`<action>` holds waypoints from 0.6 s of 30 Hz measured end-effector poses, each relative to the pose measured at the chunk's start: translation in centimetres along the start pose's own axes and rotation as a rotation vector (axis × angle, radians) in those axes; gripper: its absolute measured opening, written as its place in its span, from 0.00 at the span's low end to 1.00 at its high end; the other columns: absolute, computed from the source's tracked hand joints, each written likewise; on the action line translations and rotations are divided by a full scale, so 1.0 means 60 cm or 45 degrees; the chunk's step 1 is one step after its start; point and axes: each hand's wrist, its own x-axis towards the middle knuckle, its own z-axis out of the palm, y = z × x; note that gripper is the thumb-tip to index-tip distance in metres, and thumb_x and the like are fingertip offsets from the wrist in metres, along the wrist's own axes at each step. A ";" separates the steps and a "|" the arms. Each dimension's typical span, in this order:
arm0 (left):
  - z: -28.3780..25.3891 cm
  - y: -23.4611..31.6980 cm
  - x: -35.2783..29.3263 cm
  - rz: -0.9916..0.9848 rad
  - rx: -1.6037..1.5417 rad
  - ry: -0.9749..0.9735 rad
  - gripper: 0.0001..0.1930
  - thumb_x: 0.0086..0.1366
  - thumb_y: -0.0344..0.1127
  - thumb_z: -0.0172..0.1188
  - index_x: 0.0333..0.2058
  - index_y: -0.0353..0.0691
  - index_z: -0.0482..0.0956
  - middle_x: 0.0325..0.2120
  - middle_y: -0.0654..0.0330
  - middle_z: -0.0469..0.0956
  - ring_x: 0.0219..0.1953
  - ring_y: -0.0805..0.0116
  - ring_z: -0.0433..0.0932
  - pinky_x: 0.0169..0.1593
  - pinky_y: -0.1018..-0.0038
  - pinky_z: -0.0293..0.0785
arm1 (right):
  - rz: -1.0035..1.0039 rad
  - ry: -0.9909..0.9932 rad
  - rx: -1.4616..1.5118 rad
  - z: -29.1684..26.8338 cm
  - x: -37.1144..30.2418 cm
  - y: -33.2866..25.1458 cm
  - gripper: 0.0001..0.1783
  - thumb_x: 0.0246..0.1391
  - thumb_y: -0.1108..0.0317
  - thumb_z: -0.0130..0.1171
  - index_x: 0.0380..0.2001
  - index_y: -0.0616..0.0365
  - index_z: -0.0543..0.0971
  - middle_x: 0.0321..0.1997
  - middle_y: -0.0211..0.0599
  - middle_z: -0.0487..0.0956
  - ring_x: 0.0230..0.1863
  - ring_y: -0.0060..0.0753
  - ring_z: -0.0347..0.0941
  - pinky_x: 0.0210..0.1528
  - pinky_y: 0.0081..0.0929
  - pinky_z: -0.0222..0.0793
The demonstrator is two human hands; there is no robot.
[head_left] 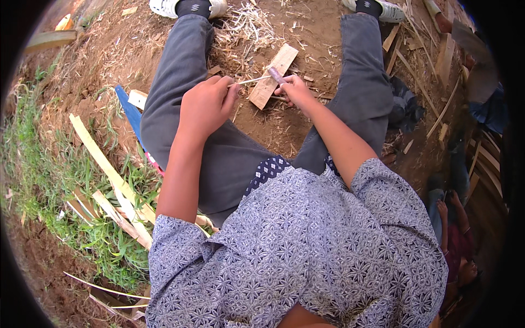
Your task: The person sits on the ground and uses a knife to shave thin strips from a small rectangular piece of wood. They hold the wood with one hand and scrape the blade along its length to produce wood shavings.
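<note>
My left hand (pixel 210 104) is closed, a thin pale wooden strip (pixel 249 82) sticking out from its fingers to the right. The strip's far end meets a short, rounded, purplish-brown piece like a tool handle (pixel 276 75), which my right hand (pixel 297 92) grips; its exact kind I cannot make out. Both hands are between my knees, above a flat wooden board (pixel 284 57) lying slanted on the soil. Part of the board is behind the strip and the handle-like piece.
Pale shavings (pixel 249 27) litter the brown soil ahead. A blue saw-like blade (pixel 129 112) and long split strips (pixel 109 172) lie left in the grass. Wood offcuts (pixel 421 82) are scattered at the right, where another person's arms (pixel 444 216) show at the lower edge.
</note>
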 end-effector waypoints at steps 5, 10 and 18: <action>0.000 0.012 0.008 -0.033 -0.002 -0.043 0.11 0.70 0.39 0.58 0.32 0.40 0.80 0.25 0.56 0.78 0.29 0.53 0.79 0.33 0.60 0.73 | -0.254 0.084 -0.101 0.010 0.027 0.040 0.20 0.66 0.58 0.55 0.52 0.62 0.69 0.39 0.38 0.82 0.39 0.28 0.78 0.45 0.32 0.73; 0.000 0.023 0.015 -0.081 -0.038 -0.062 0.10 0.72 0.39 0.58 0.37 0.38 0.81 0.29 0.53 0.80 0.32 0.50 0.80 0.37 0.62 0.74 | -0.233 0.158 -0.205 0.009 0.021 0.038 0.20 0.69 0.53 0.51 0.54 0.57 0.71 0.34 0.38 0.81 0.37 0.35 0.79 0.44 0.37 0.73; 0.005 0.026 0.017 -0.063 -0.070 -0.122 0.10 0.73 0.37 0.56 0.37 0.37 0.80 0.28 0.52 0.79 0.31 0.50 0.80 0.36 0.63 0.73 | -0.269 0.163 -0.203 0.006 0.038 0.062 0.20 0.63 0.56 0.62 0.50 0.58 0.77 0.40 0.43 0.84 0.43 0.38 0.82 0.46 0.38 0.74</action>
